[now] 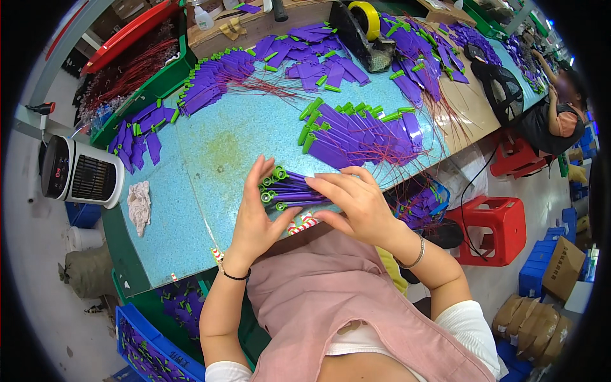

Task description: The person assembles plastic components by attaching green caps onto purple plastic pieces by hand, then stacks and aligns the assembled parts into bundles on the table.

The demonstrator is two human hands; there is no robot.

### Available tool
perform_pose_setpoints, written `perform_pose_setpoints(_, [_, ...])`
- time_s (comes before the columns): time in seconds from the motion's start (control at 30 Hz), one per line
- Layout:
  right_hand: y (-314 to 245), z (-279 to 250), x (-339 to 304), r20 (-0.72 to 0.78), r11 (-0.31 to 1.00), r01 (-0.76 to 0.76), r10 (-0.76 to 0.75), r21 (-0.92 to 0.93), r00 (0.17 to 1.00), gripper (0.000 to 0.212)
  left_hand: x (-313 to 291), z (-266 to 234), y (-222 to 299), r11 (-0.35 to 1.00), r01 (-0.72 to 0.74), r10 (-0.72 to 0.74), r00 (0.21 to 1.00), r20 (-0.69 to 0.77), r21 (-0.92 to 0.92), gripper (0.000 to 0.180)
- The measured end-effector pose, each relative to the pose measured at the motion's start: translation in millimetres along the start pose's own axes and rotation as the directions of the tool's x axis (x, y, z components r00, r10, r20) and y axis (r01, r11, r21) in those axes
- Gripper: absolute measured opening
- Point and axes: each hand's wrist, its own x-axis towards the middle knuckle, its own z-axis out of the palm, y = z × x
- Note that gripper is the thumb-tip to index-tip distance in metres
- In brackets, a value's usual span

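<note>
- Workshop surroundings are seen: a long worktop (210,159) with a speckled light-blue cover, a red stool (495,224) on the floor to the right, and another person's arm (555,105) at the far right end.
- Loose heaps of purple tags (363,130) with green ends and thin red wires are spread over the far half of the worktop; a tape dispenser (366,28) with a yellow roll stands behind them.
- A white fan heater (81,172) is set at the left edge, with a crumpled cloth (139,202) just beside it on the worktop.
- A small bundle of purple tags (289,191) is held at the near edge, between both hands, just above the worktop.
- The bundle's long axis runs left to right; its green ring ends (272,184) point left, toward the left palm.
- The left hand (254,219) is cupped against the green ends, fingers (258,172) curled loosely round them.
- The right hand (356,207) is laid over the purple bodies, fingers (324,186) pressing down and grasping the bundle.
- As a judgement: the stack could fan out or slip if pressure is eased, since the tags are thin and only squeezed together; trailing red wires could snag on neighbouring heaps.
</note>
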Motion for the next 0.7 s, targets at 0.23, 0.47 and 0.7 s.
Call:
perform_pose_setpoints(0.23, [-4,10,17,0.04,0.992,-0.071,0.076,-0.105,0.996,0.038,-2,12,0,0.999,-0.051,0.049,0.993,-0.103,-0.015,0.096])
perform_pose_setpoints(0.47, [-11,-4,22,0.193,0.984,-0.024,0.058,-0.174,0.98,0.054,-2,9,3,0.966,-0.096,0.09,0.995,0.035,0.241,0.097])
perform_pose_setpoints(0.7, [-16,-6,23,0.269,0.951,-0.061,0.146,-0.302,0.952,0.047,22,-1,10,0.968,-0.14,0.108,0.981,0.159,0.208,0.081])
